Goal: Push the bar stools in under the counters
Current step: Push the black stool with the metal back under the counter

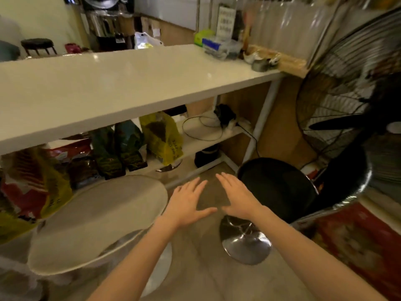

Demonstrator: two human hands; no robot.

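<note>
A white round bar stool (97,222) stands at the lower left, in front of the white counter (121,88). A black bar stool (280,187) with a low curved backrest and a chrome base (245,244) stands at the right, out from the counter's end. My left hand (188,203) and my right hand (236,196) hover side by side between the two stools, palms down, fingers straight and spread. Neither hand touches a stool or holds anything.
Under the counter a low white shelf (208,137) carries several bags (160,137) and cables. A large black floor fan (351,98) stands at the right, close to the black stool. Boxes and clutter (219,44) sit on the counter's far end. Another dark stool (36,45) stands beyond the counter.
</note>
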